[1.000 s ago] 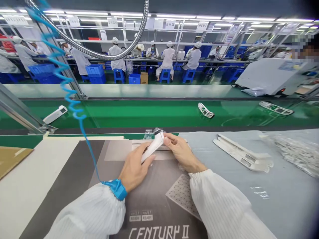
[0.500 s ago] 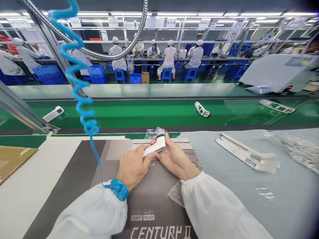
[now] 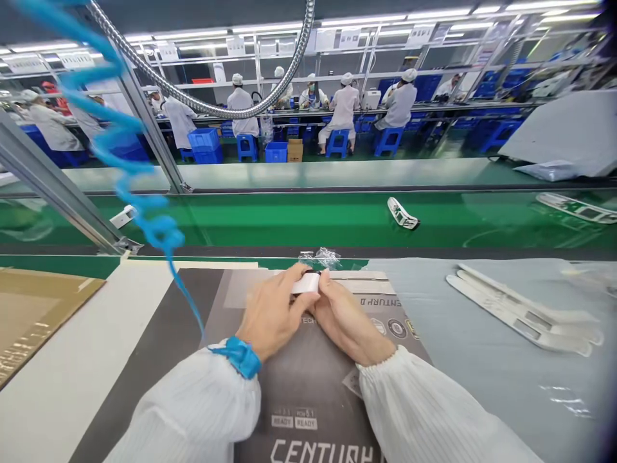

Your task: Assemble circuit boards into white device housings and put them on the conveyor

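Note:
Both hands hold a white handheld device (image 3: 306,283) with a black end, shaped like a forehead thermometer, above the dark printed cardboard (image 3: 308,379). My left hand (image 3: 272,313) is closed over its top and left side, thumb along the near side. Fingers of my right hand (image 3: 348,321) pinch it from the right. Most of the device's length is hidden behind the left hand. A blue wrist strap (image 3: 242,357) with a coiled blue cord (image 3: 164,231) is on my left wrist. Crumpled clear plastic (image 3: 325,258) lies just beyond the hands.
White plastic shells (image 3: 523,312) lie on the grey sheet at right. The green conveyor belt (image 3: 289,218) carries an opened white housing (image 3: 403,213), another housing (image 3: 578,208) and a white device (image 3: 123,217). Brown cardboard (image 3: 43,308) lies left. A metal post (image 3: 58,186) stands front left; co-workers sit beyond.
The view has swung so the scene sits further right and tilted. The device has turned in my hands; its long body is now covered by my left hand.

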{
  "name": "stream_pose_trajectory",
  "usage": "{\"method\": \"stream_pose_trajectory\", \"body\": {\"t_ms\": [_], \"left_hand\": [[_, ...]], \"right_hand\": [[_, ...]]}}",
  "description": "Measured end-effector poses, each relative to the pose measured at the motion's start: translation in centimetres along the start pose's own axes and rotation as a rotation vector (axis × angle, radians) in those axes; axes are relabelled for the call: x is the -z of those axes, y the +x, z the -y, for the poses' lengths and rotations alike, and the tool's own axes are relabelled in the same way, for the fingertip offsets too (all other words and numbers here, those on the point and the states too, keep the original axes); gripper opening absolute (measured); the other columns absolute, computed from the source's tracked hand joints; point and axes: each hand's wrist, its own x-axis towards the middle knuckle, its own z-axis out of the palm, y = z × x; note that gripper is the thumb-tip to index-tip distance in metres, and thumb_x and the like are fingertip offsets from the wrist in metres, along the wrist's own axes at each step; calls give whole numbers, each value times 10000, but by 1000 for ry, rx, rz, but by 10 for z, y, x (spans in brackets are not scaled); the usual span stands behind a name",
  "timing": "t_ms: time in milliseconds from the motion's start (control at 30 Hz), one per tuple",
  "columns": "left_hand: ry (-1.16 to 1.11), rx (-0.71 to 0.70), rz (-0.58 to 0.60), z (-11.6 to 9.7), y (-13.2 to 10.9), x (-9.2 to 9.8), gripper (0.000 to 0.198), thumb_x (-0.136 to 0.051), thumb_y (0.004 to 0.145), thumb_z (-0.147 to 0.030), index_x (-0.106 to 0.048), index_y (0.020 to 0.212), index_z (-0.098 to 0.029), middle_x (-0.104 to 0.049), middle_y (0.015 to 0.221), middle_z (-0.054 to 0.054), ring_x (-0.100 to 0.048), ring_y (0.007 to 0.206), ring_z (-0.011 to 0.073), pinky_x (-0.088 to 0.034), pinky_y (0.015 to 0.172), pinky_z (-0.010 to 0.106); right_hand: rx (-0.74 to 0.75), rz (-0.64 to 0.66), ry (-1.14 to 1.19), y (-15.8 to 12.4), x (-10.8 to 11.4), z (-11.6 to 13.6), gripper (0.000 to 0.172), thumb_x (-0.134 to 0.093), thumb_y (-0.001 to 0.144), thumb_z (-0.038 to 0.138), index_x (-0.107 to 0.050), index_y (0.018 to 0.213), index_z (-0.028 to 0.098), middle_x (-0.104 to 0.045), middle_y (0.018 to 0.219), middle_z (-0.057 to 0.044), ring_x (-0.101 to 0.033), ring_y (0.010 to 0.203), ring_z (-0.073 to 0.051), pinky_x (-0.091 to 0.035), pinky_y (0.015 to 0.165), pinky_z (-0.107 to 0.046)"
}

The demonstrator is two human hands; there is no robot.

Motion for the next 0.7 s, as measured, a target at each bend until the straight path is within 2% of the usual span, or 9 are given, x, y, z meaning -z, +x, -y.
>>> {"method": "stream_pose_trajectory", "body": {"t_ms": [67, 133, 167, 233, 333, 433, 533, 633, 700], "left_hand": [[21, 195, 107, 18, 6, 17, 434, -586, 862, -544, -621, 1189, -260, -727, 1071, 64, -670, 950, 287, -487, 792, 395], [-49, 353, 146, 38, 17, 35, 437, -600, 824, -580, -659, 1057, -215, -742, 894, 68, -681, 785, 258, -489, 682, 344], [-90, 404, 128, 48, 25, 43, 426, -583, 836, -566, -652, 1038, -198, -736, 820, 64, -671, 707, 236, -484, 638, 322], [-90, 449, 9, 67, 47, 57, 369, -556, 871, -463, -621, 1092, -176, -730, 784, 60, -660, 654, 210, -485, 625, 305], [-4, 469, -140, 89, 83, 65, 380, -503, 897, -279, -537, 1256, -160, -741, 954, 98, -693, 849, 225, -507, 759, 326], [45, 491, -201, 100, 106, 63, 423, -476, 875, -143, -502, 1297, -154, -666, 1232, 141, -633, 1130, 237, -470, 945, 360], [90, 494, -244, 96, 101, 54, 407, -481, 849, -91, -536, 1251, -134, -600, 1327, 170, -576, 1229, 263, -420, 1039, 408], [86, 449, -240, 77, 72, 36, 407, -508, 875, -161, -520, 1279, -117, -591, 1325, 179, -608, 1174, 263, -435, 1035, 411], [81, 383, -223, 59, 49, 20, 481, -522, 892, -223, -452, 1358, -125, -560, 1367, 174, -624, 1146, 252, -454, 1019, 405]], "right_hand": [[24, -81, -23, 3, 5, 2, 307, -676, 858, 462, -677, 982, 182, -690, 1140, -88, -624, 1136, -226, -466, 1056, -412], [35, -150, -20, 7, 10, 2, 303, -686, 852, 459, -670, 986, 188, -671, 1201, -97, -633, 1138, -226, -478, 1053, -413], [32, -168, -17, 8, 12, 2, 303, -695, 845, 454, -670, 988, 188, -665, 1215, -103, -641, 1127, -225, -486, 1050, -412], [32, -175, -25, 11, 15, 1, 301, -709, 837, 442, -678, 985, 181, -664, 1210, -109, -661, 1087, -217, -503, 1037, -404], [39, -170, -33, 12, 17, -1, 269, -721, 832, 417, -693, 975, 191, -679, 1178, -92, -680, 1028, -197, -530, 1009, -389], [30, -168, -17, 14, 20, -2, 242, -730, 828, 397, -703, 971, 204, -689, 1173, -83, -686, 1007, -184, -547, 984, -370], [21, -156, 4, 14, 20, -2, 248, -739, 823, 375, -701, 989, 195, -687, 1185, -95, -689, 996, -179, -553, 965, -349], [19, -154, -9, 13, 18, -1, 260, -741, 819, 376, -697, 998, 192, -678, 1206, -91, -683, 1001, -174, -538, 981, -351], [23, -157, -27, 11, 15, -1, 271, -737, 818, 394, -699, 1003, 199, -670, 1224, -84, -677, 1009, -171, -524, 997, -360]]}}
